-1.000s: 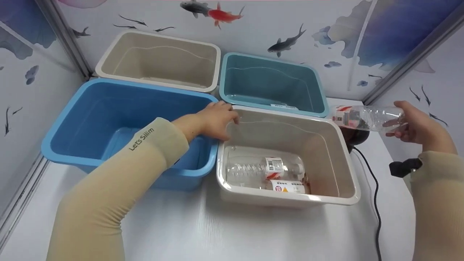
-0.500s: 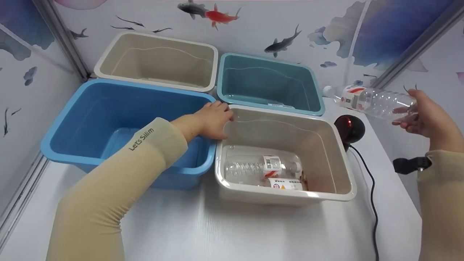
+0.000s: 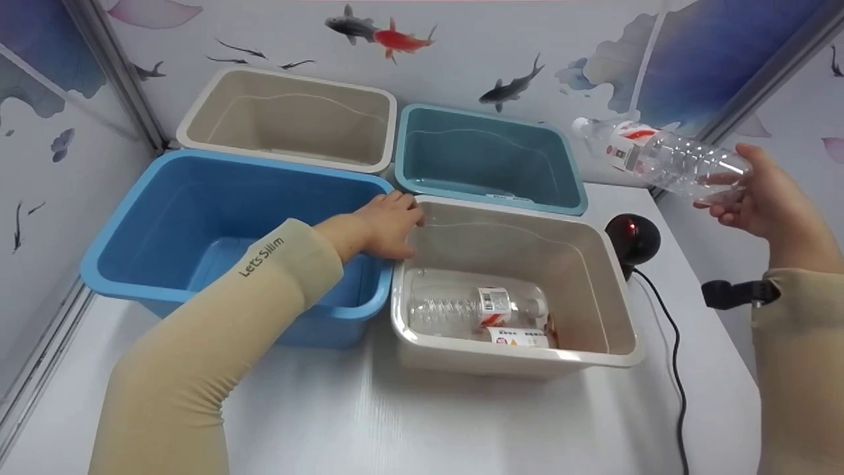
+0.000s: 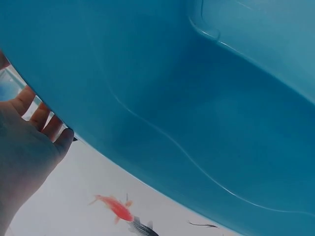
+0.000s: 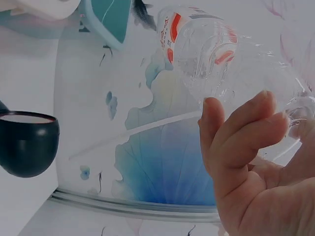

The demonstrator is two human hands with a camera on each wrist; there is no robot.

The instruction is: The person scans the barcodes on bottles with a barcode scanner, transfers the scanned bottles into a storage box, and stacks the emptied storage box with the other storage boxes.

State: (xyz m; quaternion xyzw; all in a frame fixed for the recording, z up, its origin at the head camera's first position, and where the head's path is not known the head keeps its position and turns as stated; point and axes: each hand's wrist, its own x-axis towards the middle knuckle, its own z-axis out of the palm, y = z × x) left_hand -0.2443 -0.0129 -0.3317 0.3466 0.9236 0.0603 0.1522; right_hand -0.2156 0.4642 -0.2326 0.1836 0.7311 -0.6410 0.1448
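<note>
A clear plastic bottle (image 3: 666, 158) with a red and white label is in my right hand (image 3: 781, 198), held near its base. Its neck points left towards the teal bin (image 3: 580, 191); in the right wrist view the thumb and fingers are around the lower part of the bottle (image 5: 206, 59). My left hand (image 3: 389, 224) rests over the meeting rims of the blue bin (image 3: 99, 277) and the near beige bin (image 3: 514, 353), fingers bent loosely over the edge. Inside the near beige bin lie a clear bottle (image 3: 455, 309) and another bottle with a white label (image 3: 521, 337).
A black scanner-like device (image 3: 643, 241) with a red light stands right of the near beige bin, its cable (image 3: 676, 369) running down the white table (image 3: 297, 409). A second beige bin (image 3: 191, 135) stands behind the blue one. Printed wall panels (image 3: 455, 66) close off the back.
My right hand has raised the bottle up from beside the black device, and its neck now tilts upward. The left hand has stayed on the bin rims.
</note>
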